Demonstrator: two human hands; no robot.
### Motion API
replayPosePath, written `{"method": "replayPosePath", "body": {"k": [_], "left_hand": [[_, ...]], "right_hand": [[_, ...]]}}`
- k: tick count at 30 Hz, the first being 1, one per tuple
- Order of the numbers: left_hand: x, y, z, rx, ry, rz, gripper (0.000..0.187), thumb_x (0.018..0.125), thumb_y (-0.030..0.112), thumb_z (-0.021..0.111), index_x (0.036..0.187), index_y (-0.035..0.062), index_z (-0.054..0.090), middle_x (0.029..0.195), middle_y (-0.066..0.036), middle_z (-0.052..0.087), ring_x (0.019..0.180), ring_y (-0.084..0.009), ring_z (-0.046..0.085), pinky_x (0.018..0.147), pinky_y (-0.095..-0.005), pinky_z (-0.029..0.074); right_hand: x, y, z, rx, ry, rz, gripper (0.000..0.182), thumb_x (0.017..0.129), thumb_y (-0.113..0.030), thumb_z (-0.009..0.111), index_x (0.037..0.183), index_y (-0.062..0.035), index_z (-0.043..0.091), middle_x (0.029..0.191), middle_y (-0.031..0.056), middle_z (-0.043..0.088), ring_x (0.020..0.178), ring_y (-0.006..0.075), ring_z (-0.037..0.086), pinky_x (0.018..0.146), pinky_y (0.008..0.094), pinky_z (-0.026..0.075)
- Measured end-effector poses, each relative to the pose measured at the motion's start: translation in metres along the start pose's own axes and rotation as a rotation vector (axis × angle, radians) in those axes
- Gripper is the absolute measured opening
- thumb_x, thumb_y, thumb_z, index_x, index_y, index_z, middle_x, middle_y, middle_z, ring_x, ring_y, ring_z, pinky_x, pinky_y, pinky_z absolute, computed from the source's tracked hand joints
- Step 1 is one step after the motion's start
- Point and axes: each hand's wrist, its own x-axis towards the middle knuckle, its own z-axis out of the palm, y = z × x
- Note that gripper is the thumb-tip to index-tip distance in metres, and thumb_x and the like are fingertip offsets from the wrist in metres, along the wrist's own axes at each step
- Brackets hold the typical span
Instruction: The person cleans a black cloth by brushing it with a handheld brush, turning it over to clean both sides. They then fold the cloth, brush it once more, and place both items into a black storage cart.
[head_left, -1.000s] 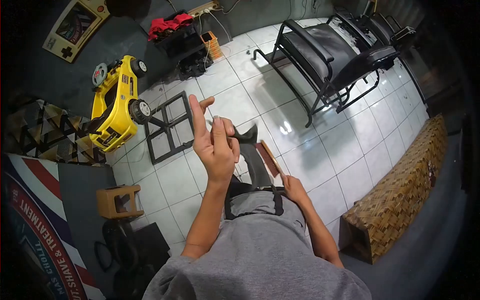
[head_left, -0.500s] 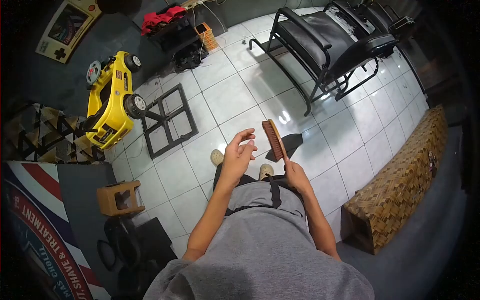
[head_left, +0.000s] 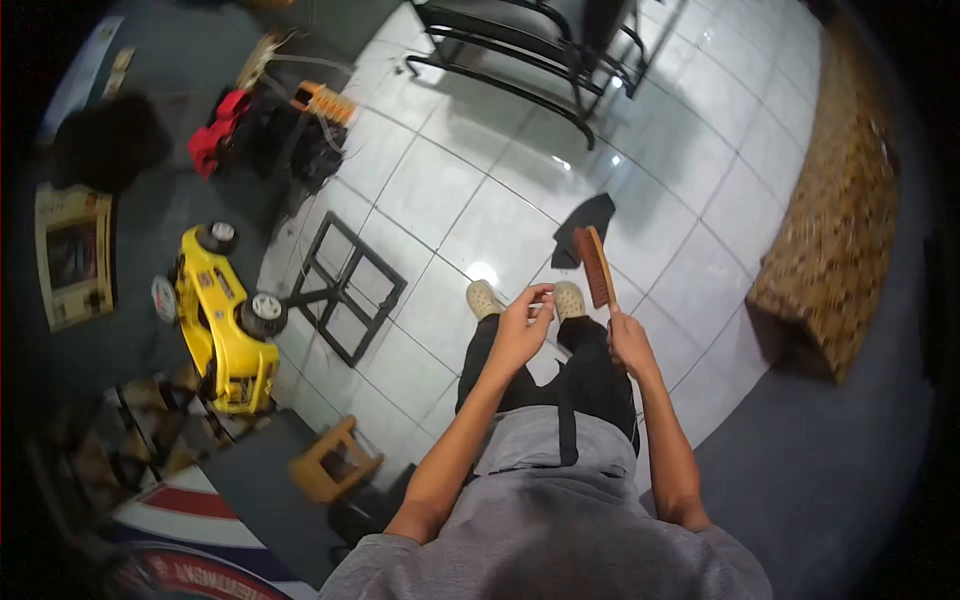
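My right hand (head_left: 629, 346) is closed around the wooden handle of a brush (head_left: 595, 268). The brush points up and away from me, its reddish-brown bristles facing left. To the left of it, in front of my legs, my left hand (head_left: 524, 328) hangs in the air with loosely bent fingers and nothing in it. A gap separates that hand from the brush. Beyond the bristles, a dark flat piece (head_left: 584, 230) lies on the tiles. Below my hands are my beige shoes (head_left: 569, 299).
A black-framed chair (head_left: 520, 55) stands ahead, and a woven bamboo bench (head_left: 825, 230) runs along the right. On the left are a yellow toy car (head_left: 222, 310), a black frame (head_left: 345, 290) on the floor and a brown stool (head_left: 335, 462). An orange power strip (head_left: 325, 103) trails cables.
My view has turned and tilted down, so the chair sits higher and the toy car lower. My right hand still grips the brush; the fingers of my left hand have curled a little.
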Motion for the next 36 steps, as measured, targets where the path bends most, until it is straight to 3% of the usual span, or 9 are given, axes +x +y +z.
{"method": "replayPosePath", "body": {"k": [6, 14, 22, 24, 25, 26, 28, 34, 36], "left_hand": [[0.041, -0.036, 0.03, 0.197, -0.194, 0.01, 0.03, 0.091, 0.017, 0.052, 0.116, 0.0009, 0.054, 0.096, -0.008, 0.06, 0.078, -0.014, 0.06, 0.068, -0.0247, 0.047], [0.084, -0.082, 0.049, 0.343, -0.414, -0.127, 0.03, 0.09, 0.016, 0.051, 0.114, -0.0006, 0.054, 0.089, -0.012, 0.063, 0.072, -0.0176, 0.062, 0.067, -0.0291, 0.049], [0.176, -0.229, 0.024, 0.509, -0.342, -0.295, 0.028, 0.086, 0.017, 0.054, 0.108, -0.0006, 0.058, 0.086, -0.013, 0.066, 0.082, -0.0172, 0.065, 0.075, -0.0295, 0.05], [0.21, -0.279, 0.017, 0.6, -0.338, -0.332, 0.029, 0.085, 0.018, 0.055, 0.106, -0.0007, 0.058, 0.09, -0.016, 0.066, 0.086, -0.0232, 0.065, 0.078, -0.0322, 0.049], [0.229, -0.304, 0.018, 0.723, -0.359, -0.245, 0.029, 0.083, 0.018, 0.056, 0.106, -0.0005, 0.058, 0.091, -0.018, 0.065, 0.087, -0.0272, 0.064, 0.079, -0.0348, 0.049], [0.25, -0.329, 0.016, 0.844, -0.383, -0.158, 0.03, 0.082, 0.018, 0.057, 0.105, -0.0003, 0.058, 0.092, -0.02, 0.064, 0.088, -0.0312, 0.063, 0.08, -0.0374, 0.048], [0.29, -0.34, 0.034, 0.957, -0.532, -0.035, 0.03, 0.079, 0.016, 0.058, 0.103, -0.0023, 0.058, 0.091, -0.023, 0.062, 0.086, -0.0378, 0.06, 0.08, -0.042, 0.047], [0.418, -0.417, 0.074, 1.025, -0.463, 0.231, 0.037, 0.08, 0.015, 0.059, 0.107, -0.0092, 0.05, 0.101, -0.03, 0.055, 0.096, -0.0427, 0.053, 0.084, -0.045, 0.043], [0.45, -0.431, 0.087, 1.045, -0.404, 0.136, 0.046, 0.08, 0.016, 0.062, 0.113, -0.0113, 0.044, 0.105, -0.029, 0.054, 0.097, -0.044, 0.052, 0.087, -0.0456, 0.042]], "right_hand": [[0.0, 0.03, -0.003, 0.353, 0.221, 0.149, 0.048, 0.094, -0.048, 0.036, 0.077, -0.0051, 0.046, 0.054, -0.0012, 0.04, 0.04, 0.0083, 0.036, 0.036, 0.0245, 0.031], [0.009, 0.055, 0.005, 0.658, 0.217, 0.27, 0.042, 0.093, -0.05, 0.038, 0.079, -0.0101, 0.041, 0.056, -0.0044, 0.035, 0.041, 0.0043, 0.031, 0.035, 0.0201, 0.027], [0.135, 0.121, 0.044, 0.518, 0.377, 0.244, 0.047, 0.094, -0.049, 0.038, 0.075, -0.0067, 0.048, 0.056, -0.0016, 0.041, 0.042, 0.007, 0.04, 0.036, 0.0229, 0.034], [0.187, 0.152, 0.07, 0.407, 0.46, 0.234, 0.048, 0.094, -0.048, 0.039, 0.073, -0.0061, 0.048, 0.056, -0.0008, 0.042, 0.042, 0.0071, 0.042, 0.036, 0.0237, 0.034], [0.214, 0.168, 0.08, 0.317, 0.47, 0.242, 0.051, 0.094, -0.047, 0.037, 0.076, -0.0021, 0.054, 0.061, 0.0092, 0.055, 0.05, 0.0212, 0.056, 0.045, 0.0342, 0.043], [0.24, 0.175, 0.085, 0.339, 0.458, 0.274, 0.051, 0.094, -0.047, 0.037, 0.076, -0.0021, 0.054, 0.061, 0.0092, 0.055, 0.05, 0.0212, 0.056, 0.045, 0.0342, 0.043], [0.287, 0.188, 0.092, 0.153, 0.47, 0.253, 0.057, 0.095, -0.043, 0.029, 0.093, 0.0069, 0.058, 0.086, 0.0308, 0.06, 0.087, 0.0474, 0.057, 0.08, 0.0511, 0.043], [0.406, 0.228, 0.113, 0.061, 0.448, 0.399, 0.052, 0.095, -0.04, 0.03, 0.088, 0.0056, 0.056, 0.083, 0.0303, 0.06, 0.084, 0.0465, 0.058, 0.077, 0.0512, 0.044], [0.428, 0.239, 0.123, 0.057, 0.428, 0.421, 0.05, 0.095, -0.039, 0.03, 0.091, 0.0047, 0.055, 0.082, 0.0296, 0.061, 0.084, 0.0462, 0.058, 0.077, 0.0518, 0.044]]}}
